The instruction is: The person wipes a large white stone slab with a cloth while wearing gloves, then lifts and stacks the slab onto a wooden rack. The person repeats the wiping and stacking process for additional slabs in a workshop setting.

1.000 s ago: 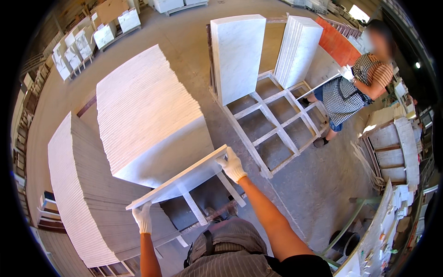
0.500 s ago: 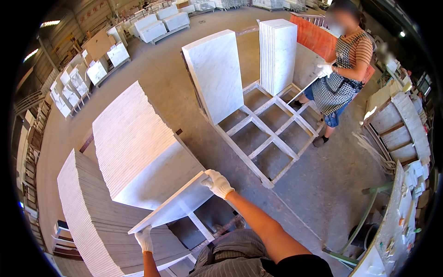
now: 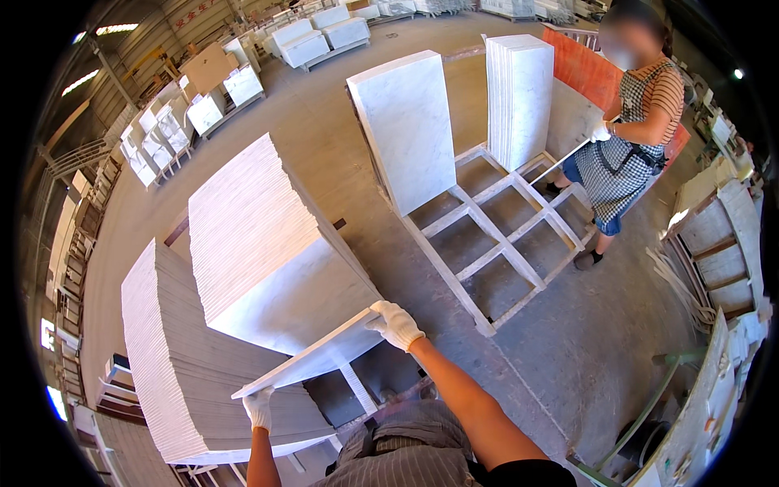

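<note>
Between my two gloved hands is a thin white marble slab (image 3: 329, 353), tilted and seen mostly along its upper edge. My left hand (image 3: 259, 408) is closed on its near left end. At the far right end, my right hand (image 3: 396, 326) wraps over the corner. Just beyond the slab stands a thick stack of upright white slabs (image 3: 251, 235), close to the held one's far side. A second, greyer stack of slabs (image 3: 195, 357) stands to the left, partly behind my left hand. Under the held slab, white frame bars (image 3: 357, 387) show.
Ahead on the right, a white metal rack (image 3: 479, 268) bears a leaning slab group (image 3: 406, 134) and a tall slab stack (image 3: 519, 101). A person in a checked apron (image 3: 621, 178) stands there, gloved hands on a thin slab. A cluttered bench (image 3: 714, 390) runs along the right.
My view has shifted, so the surroundings sit farther right. The held slab shows less of its face, its left end slightly farther from the stack. Both hands keep their hold.
</note>
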{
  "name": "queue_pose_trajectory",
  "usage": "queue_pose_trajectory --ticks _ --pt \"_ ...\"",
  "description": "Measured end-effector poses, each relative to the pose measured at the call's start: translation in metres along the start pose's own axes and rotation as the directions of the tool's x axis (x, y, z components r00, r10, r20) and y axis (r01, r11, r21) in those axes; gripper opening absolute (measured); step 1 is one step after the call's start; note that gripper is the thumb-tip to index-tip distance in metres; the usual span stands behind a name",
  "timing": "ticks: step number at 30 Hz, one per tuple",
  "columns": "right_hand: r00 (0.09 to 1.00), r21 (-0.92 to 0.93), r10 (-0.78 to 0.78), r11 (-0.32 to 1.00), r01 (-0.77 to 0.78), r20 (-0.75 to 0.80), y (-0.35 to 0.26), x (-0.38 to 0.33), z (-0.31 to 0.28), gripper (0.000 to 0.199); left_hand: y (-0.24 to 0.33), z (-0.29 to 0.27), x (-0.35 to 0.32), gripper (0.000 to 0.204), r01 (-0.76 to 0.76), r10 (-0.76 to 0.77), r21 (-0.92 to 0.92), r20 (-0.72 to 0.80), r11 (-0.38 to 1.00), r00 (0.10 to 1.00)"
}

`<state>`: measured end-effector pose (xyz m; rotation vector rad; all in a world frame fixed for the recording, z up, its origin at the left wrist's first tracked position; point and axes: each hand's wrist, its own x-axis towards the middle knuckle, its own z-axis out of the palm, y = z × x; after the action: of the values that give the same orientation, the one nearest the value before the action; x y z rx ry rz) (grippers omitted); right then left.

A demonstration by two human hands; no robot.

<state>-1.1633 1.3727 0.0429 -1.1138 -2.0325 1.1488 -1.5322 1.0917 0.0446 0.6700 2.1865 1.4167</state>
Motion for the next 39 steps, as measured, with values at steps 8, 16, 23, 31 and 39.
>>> queue_pose_trajectory --ticks 8,16,23,31,39 --pt "1.000 0.007 0.011 1.000 -0.011 0.019 -0.006 0.001 -0.004 0.046 0.007 0.000 -0.003 0.037 0.044 -0.044 0.000 -0.010 0.999 0.999" --pt "0.998 0.022 0.032 0.999 -0.030 -0.058 -0.010 0.001 -0.001 0.043 -0.002 0.018 -0.001 0.044 0.105 -0.107 -0.049 -0.045 0.993 0.993" --pt "0.989 0.081 0.113 0.991 -0.105 -0.094 -0.015 0.009 0.010 0.035 0.000 0.022 0.002 0.037 0.133 -0.133 -0.053 0.002 0.990 0.991" --pt "0.988 0.074 0.026 0.997 -0.015 -0.150 -0.011 0.016 0.014 0.033 -0.011 0.032 0.011 0.029 0.224 -0.230 0.062 0.112 0.973 0.967" --pt "0.975 0.060 0.073 0.996 -0.061 -0.212 -0.014 0.029 0.024 0.035 -0.042 0.048 0.039 0.039 0.245 -0.256 0.116 0.099 0.963 0.962"
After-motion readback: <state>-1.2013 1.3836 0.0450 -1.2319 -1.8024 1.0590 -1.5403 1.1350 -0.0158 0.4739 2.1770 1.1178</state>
